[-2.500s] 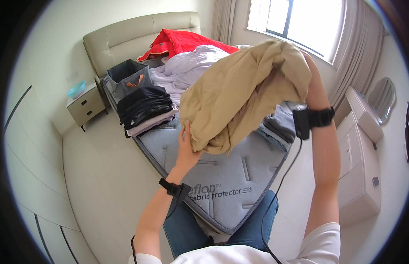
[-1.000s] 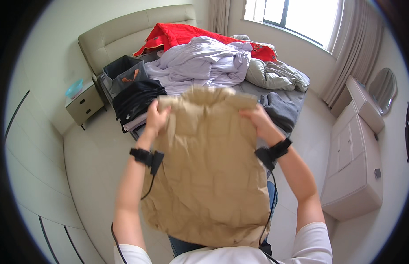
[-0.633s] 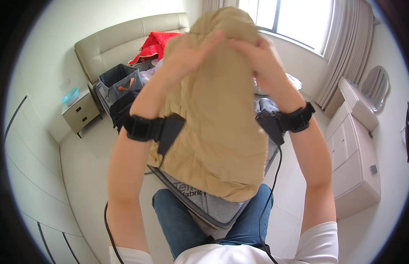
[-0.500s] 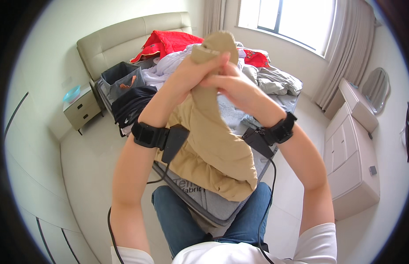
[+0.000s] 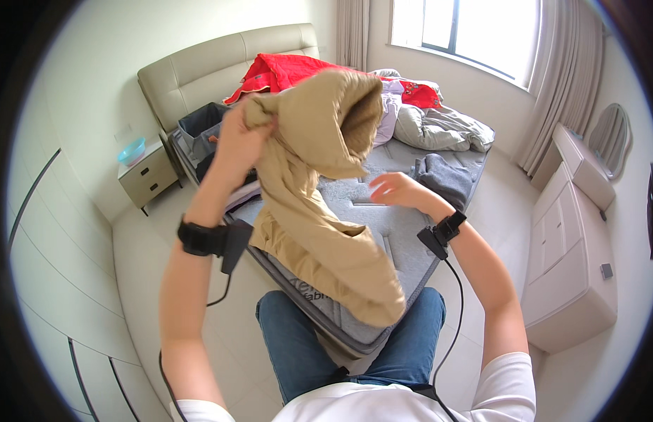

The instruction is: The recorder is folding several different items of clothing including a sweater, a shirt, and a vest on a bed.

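Observation:
A tan padded jacket [image 5: 295,193] hangs over the near end of the bed, its upper part lifted and folded over into an open, hollow roll. My left hand [image 5: 241,135] is closed on the jacket's upper left edge and holds it up above the mattress. To the right, my right hand [image 5: 400,190] is empty, apart from the cloth, with its fingers loosely spread. The jacket's lower end drapes down to the mattress corner between my knees. A black strap with a device is on each of my wrists.
The grey mattress [image 5: 354,232] carries a dark grey folded garment [image 5: 444,177], a grey quilt [image 5: 442,128] and red cloth [image 5: 288,69]. A dark grey fabric bin [image 5: 200,125] stands at its left. Beyond are a nightstand [image 5: 147,179] with a blue bowl [image 5: 132,150], and a pale cabinet [image 5: 569,260] at right.
My right hand has let go of the jacket and moved right and down. My left hand has shifted left with its edge, and the jacket's top has spread open from a narrow bunch.

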Demonstrator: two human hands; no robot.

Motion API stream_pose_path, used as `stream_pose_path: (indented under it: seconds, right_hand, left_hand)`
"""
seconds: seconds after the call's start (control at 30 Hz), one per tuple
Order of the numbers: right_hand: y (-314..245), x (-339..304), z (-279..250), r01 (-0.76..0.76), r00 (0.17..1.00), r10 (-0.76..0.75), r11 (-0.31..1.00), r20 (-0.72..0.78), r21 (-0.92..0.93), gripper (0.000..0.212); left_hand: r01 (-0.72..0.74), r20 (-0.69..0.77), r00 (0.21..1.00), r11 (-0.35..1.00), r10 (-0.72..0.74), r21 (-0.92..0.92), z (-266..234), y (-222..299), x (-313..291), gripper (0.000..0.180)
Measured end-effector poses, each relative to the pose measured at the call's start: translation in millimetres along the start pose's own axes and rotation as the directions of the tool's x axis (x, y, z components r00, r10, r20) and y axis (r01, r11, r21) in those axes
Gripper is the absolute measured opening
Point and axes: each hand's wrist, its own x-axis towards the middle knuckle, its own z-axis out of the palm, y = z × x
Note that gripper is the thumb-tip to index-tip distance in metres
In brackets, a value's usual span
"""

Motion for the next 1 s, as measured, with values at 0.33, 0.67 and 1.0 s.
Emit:
stream_pose_path:
  seconds: [0.33,0.67,1.0]
  right_hand:
    - [-74.2,77.0,32.2,0.637,0.727,-0.470,0.733,-0.500,0.239,0.079]
    - [-186.3,-8.6,7.7,0.722,0.654,-0.529,0.649,-0.540,0.239,0.042]
    - [-252.0,-133.0,-36.6,0.614,0.457,-0.519,0.772,-0.722,-0.166,0.045]
  left_hand:
    - [-0.076,0.108,0.990,0.981,0.096,-0.178,-75.8,117.6,7.6,0.033]
    - [-0.087,-0.165,0.981,0.992,0.102,0.095,-155.4,142.5,18.7,0.041]
    - [-0.270,-0.135,0.848,0.637,0.512,0.722,-141.3,114.7,103.3,0.039]
